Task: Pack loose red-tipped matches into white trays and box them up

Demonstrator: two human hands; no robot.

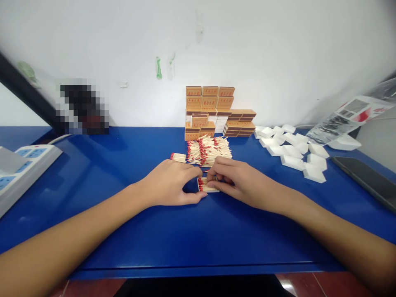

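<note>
A small white matchbox tray (208, 190) with red-tipped matches (203, 185) in it lies on the blue table in front of me. My left hand (176, 181) grips the tray's left end between thumb and index finger. My right hand (236, 179) reaches over the tray's right part, its bent fingertips closed on the matches there; the fingers hide some of the tray. Just behind both hands is a big heap of loose matches (208, 150), with a smaller bunch (178, 157) at its left and a few matches near the tray.
Orange-brown matchboxes (209, 102) are stacked against the wall. Several white trays (292, 151) lie scattered at the right, near a clear plastic bag (332, 123) and a dark phone (365, 179). A white power strip (34, 169) sits at the left. The table's front edge (210, 270) runs before me.
</note>
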